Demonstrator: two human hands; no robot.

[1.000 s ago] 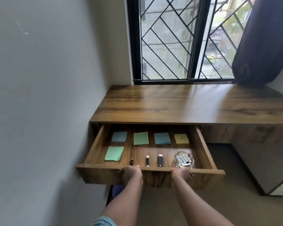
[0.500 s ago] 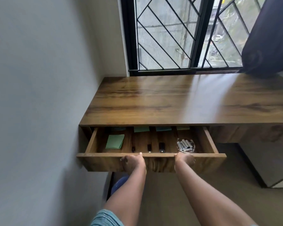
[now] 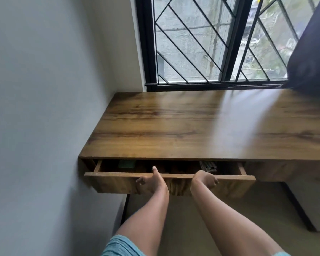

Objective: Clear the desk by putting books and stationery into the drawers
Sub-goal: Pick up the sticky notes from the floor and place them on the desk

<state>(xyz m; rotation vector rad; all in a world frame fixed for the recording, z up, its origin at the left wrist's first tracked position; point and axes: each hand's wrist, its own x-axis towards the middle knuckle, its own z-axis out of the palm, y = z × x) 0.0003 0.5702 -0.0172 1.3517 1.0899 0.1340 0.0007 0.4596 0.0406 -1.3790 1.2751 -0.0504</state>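
Note:
The wooden drawer (image 3: 118, 183) under the left end of the desk (image 3: 192, 130) stands only a narrow gap open. Both my hands press flat against its front panel. My left hand (image 3: 150, 182) has its thumb over the top edge and its fingers spread. My right hand (image 3: 205, 180) rests on the panel a little to the right, fingers apart. Through the gap I see a green sticky-note pad (image 3: 126, 164) at the left and a clear dish of small metal items (image 3: 208, 166) at the right. The rest of the contents are hidden.
A grey wall (image 3: 44, 108) runs close along the left of the desk. A barred window (image 3: 201, 43) sits behind it, and a dark curtain (image 3: 314, 52) hangs at the right. Black desk legs and beige floor (image 3: 192, 218) lie below.
The drawer has slid inward from wide open to nearly closed, with both hands pushing on its front. The sticky notes and small items inside have mostly gone out of sight.

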